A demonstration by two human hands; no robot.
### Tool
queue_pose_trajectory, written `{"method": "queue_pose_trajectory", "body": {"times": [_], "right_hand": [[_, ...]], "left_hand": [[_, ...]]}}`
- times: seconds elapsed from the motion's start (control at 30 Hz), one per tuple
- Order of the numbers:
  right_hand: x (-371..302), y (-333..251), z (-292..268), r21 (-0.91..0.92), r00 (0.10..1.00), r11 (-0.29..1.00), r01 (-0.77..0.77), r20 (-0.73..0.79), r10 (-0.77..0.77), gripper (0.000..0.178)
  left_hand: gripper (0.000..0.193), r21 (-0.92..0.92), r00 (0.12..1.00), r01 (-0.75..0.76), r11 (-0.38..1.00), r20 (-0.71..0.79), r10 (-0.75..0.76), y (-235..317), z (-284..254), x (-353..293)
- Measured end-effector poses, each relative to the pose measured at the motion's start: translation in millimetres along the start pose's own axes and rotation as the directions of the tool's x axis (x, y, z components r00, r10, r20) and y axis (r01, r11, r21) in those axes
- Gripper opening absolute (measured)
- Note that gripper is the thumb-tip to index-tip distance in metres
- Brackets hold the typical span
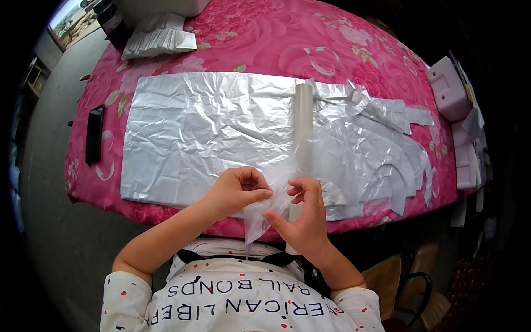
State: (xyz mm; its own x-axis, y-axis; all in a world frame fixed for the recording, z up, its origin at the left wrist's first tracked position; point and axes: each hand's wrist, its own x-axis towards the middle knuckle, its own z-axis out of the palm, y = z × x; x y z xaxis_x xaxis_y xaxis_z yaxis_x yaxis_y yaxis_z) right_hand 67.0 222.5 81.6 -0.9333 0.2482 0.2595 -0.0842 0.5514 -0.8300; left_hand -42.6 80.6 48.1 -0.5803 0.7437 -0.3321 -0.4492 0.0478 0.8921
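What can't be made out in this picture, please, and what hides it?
Head view:
- White box: its upper part is cut off by the top edge.
- Pale tube: its lower stretch is partly covered by the right hand and clear film.
- The film inside the left hand's grip: thumb and fingers cover it.
- The area beyond the table's right end: mostly too dark.

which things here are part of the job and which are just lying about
Seemingly in use:
clear film, at the left hand and right hand
pale tube
silver sheets, under the tube

Probably just lying about:
black phone
folded silver pieces, far left
dark jar
white box, right
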Motion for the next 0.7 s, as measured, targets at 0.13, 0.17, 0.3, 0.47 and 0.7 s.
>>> {"method": "queue_pose_trajectory", "body": {"times": [0.13,0.17,0.3,0.47,0.7], "right_hand": [[0.9,14.0,4.3,0.339,0.956,0.894,-0.293,0.117,0.268,0.033],[2.1,18.4,0.1,0.362,0.953,0.882,-0.302,0.120,0.278,0.029],[11.0,34.7,-39.5,0.485,0.945,0.816,-0.315,0.083,0.316,0.017],[36.6,99.5,-172.0,0.229,0.916,0.933,-0.276,-0.233,0.328,0.018],[17.1,115.3,-286.7,-0.750,0.617,0.575,-0.326,-0.630,-0.471,0.020]], "left_hand": [[0.017,-0.027,0.997,-0.065,0.998,0.048,0.066,-5.7,9.4,6.4],[0.018,-0.020,0.998,-0.042,0.999,0.041,0.043,-4.0,8.9,7.0],[0.019,-0.055,0.999,0.029,0.998,0.017,-0.028,2.8,1.4,7.3],[0.021,-0.030,0.996,0.088,0.996,-0.025,-0.089,6.6,-12.8,8.8],[0.022,-0.002,0.978,0.206,0.979,0.035,-0.206,1.6,-30.0,21.3]]}}
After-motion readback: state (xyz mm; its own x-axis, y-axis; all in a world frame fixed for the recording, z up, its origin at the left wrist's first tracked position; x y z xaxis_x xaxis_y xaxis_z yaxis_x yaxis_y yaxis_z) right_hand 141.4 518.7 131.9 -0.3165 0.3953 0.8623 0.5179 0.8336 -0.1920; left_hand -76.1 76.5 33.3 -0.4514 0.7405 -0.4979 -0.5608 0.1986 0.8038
